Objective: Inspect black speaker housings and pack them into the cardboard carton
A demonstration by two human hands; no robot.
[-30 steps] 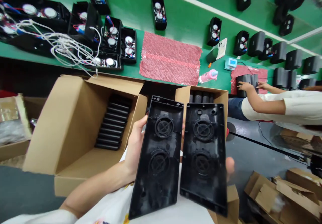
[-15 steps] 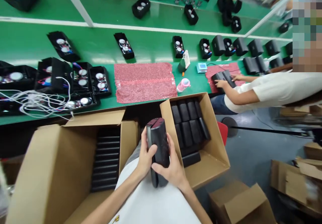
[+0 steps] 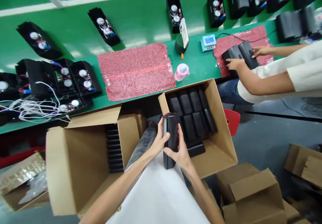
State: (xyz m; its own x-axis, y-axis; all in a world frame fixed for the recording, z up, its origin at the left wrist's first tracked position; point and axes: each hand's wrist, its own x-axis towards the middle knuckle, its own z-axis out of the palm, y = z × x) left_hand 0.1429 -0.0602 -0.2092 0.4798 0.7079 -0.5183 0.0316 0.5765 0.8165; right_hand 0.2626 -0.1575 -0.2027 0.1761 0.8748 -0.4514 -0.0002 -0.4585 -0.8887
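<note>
Between both hands I hold a black speaker housing [image 3: 172, 131] upright in front of my body, a seam running down its length. My left hand [image 3: 160, 140] is closed around its left side, thumb on the near face. From the right, my right hand [image 3: 182, 154] grips it with the thumb lower down. Just to the right, a cardboard box [image 3: 225, 128] contains rows of similar black housings [image 3: 192, 123]. At my left, another open cardboard box [image 3: 85, 153] has a stack of black parts [image 3: 115, 150] inside.
Ahead is a green bench with pink bubble wrap [image 3: 137, 71], a pink bottle [image 3: 181, 72], a phone [image 3: 184, 32] and a small blue device [image 3: 208, 43]. Open speaker housings [image 3: 103, 26] and white cables [image 3: 37, 109] lie there. At right, a co-worker's hands [image 3: 236, 64] hold black housings.
My view has shifted, and the bench and boxes sit differently in the picture. Both hands still hold the housing, now nearer the right-hand box. The co-worker still handles black housings.
</note>
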